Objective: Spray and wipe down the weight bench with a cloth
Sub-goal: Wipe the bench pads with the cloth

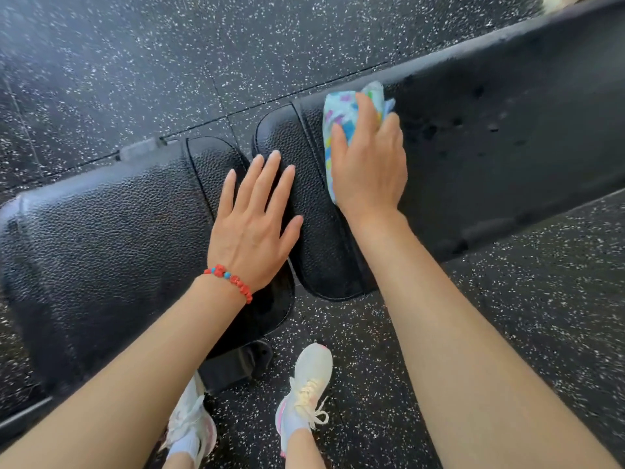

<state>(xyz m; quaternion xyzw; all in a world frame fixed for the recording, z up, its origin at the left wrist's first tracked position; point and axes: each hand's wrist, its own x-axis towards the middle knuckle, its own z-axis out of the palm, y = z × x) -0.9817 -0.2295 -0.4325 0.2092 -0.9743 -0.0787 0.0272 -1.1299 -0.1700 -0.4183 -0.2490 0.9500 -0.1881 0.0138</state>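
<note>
The black padded weight bench point(507, 147) runs across the view from lower left to upper right, in two pads split by a gap. My right hand point(370, 164) presses a light blue cloth with coloured patches point(341, 113) flat onto the long pad near that gap. Dark wet spots dot the pad to the right of the cloth. My left hand point(257, 218) lies flat and open across the gap, fingers spread on the pad ends, with a red bead bracelet at its wrist. No spray bottle is visible.
Black rubber floor with white speckles point(135, 62) surrounds the bench. My two white sneakers point(307, 384) stand close to the bench's near side, beside a black metal frame bracket point(236, 363) under the seat pad.
</note>
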